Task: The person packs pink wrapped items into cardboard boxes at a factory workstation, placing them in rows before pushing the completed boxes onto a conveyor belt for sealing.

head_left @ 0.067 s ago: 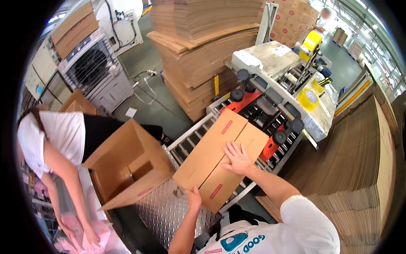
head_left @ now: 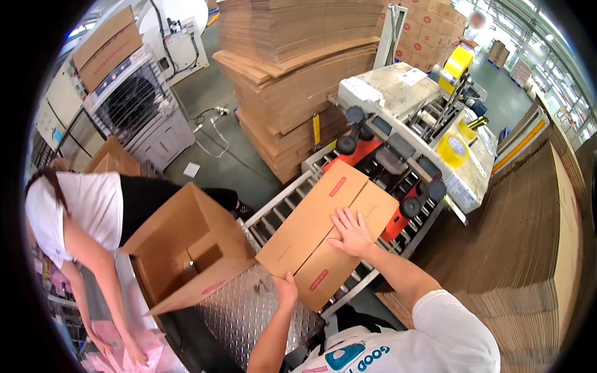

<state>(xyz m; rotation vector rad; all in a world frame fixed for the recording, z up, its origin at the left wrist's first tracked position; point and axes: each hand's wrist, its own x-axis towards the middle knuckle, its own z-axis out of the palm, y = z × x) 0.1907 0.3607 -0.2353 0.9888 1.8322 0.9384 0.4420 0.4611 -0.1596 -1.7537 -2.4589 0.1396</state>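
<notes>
A closed cardboard box [head_left: 311, 227], its two top flaps meeting along a middle seam, lies on the roller conveyor [head_left: 267, 217] in front of me. My right hand [head_left: 351, 233] rests flat on its top, fingers spread, close to the seam. At the box's near end my left hand [head_left: 286, 290] grips the edge by the seam, part of its fingers hidden. The far end of the box reaches between the red side guides [head_left: 393, 224] of a taping machine [head_left: 395, 152]. An open cardboard box [head_left: 186, 248] stands just left of it.
A co-worker [head_left: 87, 211] bends over pink packages [head_left: 124, 351] at the left. Behind the conveyor rises a stack of flat cartons [head_left: 298, 87]; more flattened cartons [head_left: 497, 248] stand at the right. A diamond-plate metal surface [head_left: 255, 304] lies beside the conveyor, and a yellow tape roll [head_left: 453, 149] sits on the machine.
The closed box has shifted very slightly toward the taping machine, both hands moving with it. The whole view has tilted a little.
</notes>
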